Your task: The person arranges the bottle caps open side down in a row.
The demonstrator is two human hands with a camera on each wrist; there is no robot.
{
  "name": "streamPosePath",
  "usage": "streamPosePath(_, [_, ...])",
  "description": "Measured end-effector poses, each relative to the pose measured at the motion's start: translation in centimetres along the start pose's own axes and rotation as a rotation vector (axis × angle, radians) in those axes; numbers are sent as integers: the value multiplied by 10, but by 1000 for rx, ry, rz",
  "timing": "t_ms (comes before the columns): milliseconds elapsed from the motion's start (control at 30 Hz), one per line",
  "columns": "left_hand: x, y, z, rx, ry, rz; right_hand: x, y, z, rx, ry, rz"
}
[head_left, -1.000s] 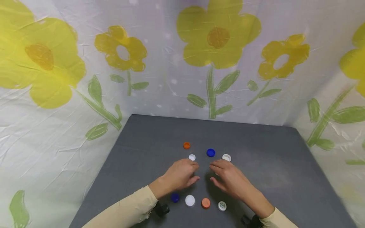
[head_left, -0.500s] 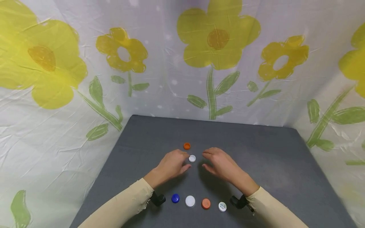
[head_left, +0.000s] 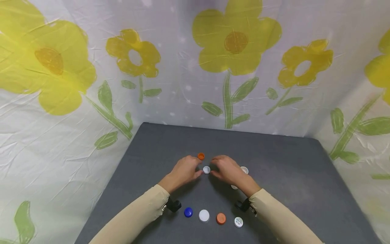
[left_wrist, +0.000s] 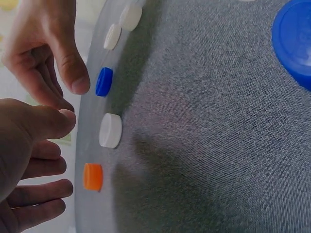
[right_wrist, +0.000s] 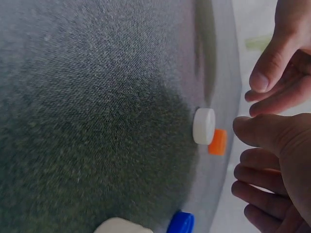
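Bench [head_left: 283, 162]: dark grey top, rounded far corners. Pale, creased sheeting [head_left: 179, 78] hangs behind far edge and beyond left and right edges, printed with yellow flowers [head_left: 236, 42] and green leaves [head_left: 245, 89].

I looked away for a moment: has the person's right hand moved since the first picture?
Yes. Judged against the orange bottle cap in the head view, the right hand has moved left and farther forward, closer to that cap.
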State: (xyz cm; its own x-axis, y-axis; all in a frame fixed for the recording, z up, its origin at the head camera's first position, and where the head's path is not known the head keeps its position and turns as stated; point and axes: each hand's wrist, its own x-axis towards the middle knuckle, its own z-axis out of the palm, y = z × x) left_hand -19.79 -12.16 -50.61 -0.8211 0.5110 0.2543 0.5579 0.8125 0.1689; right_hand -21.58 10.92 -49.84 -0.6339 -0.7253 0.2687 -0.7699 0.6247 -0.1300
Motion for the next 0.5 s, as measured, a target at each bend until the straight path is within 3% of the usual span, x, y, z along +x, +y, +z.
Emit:
streamPosePath(333, [13,-5,26,10,-92,-64,8,6,17,39,-48,46])
streamPosePath(500, [18,-4,32,20,-99,-76,9,7,23,64,-65,56])
